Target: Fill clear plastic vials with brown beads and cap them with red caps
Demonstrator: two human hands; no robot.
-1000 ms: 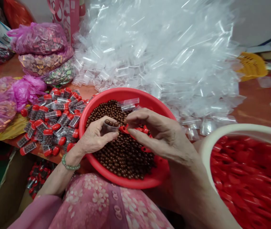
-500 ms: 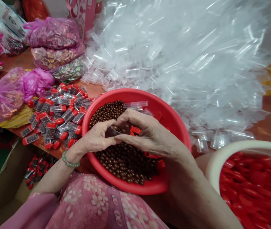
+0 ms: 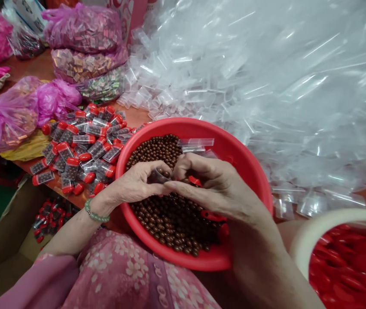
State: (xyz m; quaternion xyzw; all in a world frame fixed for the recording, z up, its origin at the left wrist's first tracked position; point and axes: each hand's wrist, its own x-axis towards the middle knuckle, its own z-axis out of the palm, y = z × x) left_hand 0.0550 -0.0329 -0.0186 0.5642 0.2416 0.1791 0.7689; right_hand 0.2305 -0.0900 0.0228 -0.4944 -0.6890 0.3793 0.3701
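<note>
The left grip point(image 3: 134, 182) held an uncapped tube point(image 3: 156, 176) of balls point(image 3: 165, 173) above the bowl point(image 3: 234, 148), the right grip point(image 3: 171, 181) narrow at its mouth, contents indiscernible, while capped tubes point(image 3: 97, 148), seemingly done, lay left of both grips and many empty tubes point(image 3: 228, 94) lay unfilled beyond.

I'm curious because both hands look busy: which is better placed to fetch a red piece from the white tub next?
Likely the right hand: the tub stands on that side, nearer to it. The left hand, farther off, grips a clear tube holding brown beads.
</note>
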